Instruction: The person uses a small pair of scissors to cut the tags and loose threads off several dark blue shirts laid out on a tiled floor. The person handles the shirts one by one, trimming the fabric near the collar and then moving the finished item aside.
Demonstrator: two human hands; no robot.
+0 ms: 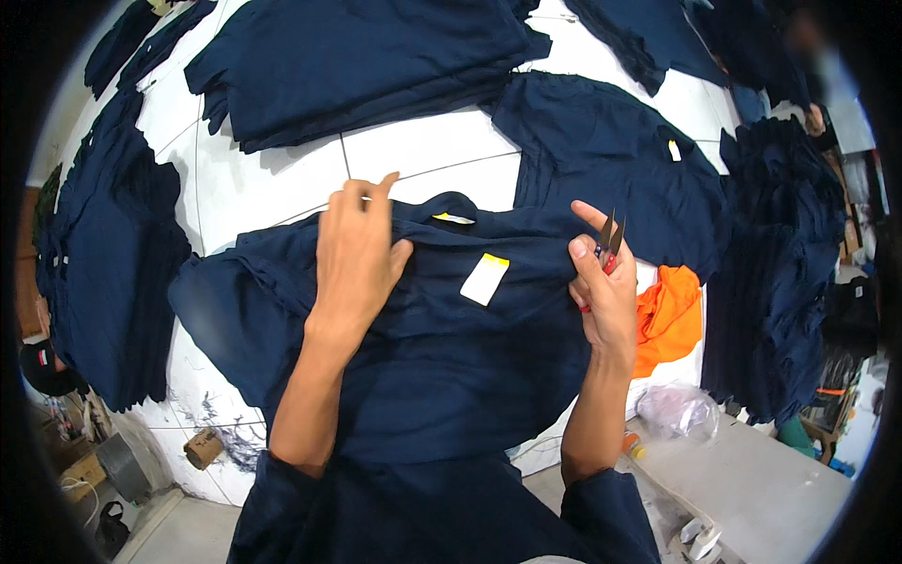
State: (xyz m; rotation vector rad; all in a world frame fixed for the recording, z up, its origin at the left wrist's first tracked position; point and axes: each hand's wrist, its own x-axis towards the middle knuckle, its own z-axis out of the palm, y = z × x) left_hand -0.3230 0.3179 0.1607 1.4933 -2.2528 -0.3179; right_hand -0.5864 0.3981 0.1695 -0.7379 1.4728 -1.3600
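A dark navy garment lies spread in front of me, with a white and yellow tag on it and another small label at its neckline. My left hand is at the garment's upper edge, thumb and fingers apart; whether it pinches cloth cannot be told. Thread snips with red on the handle are held in my right hand, blades pointing away from me. That hand is at the right part of the garment's upper edge, its index finger extended.
Stacks of navy garments lie at the left, far side and right. Orange cloth and a clear plastic bag are right of my forearm. A cardboard tube sits by loose threads on white tiles.
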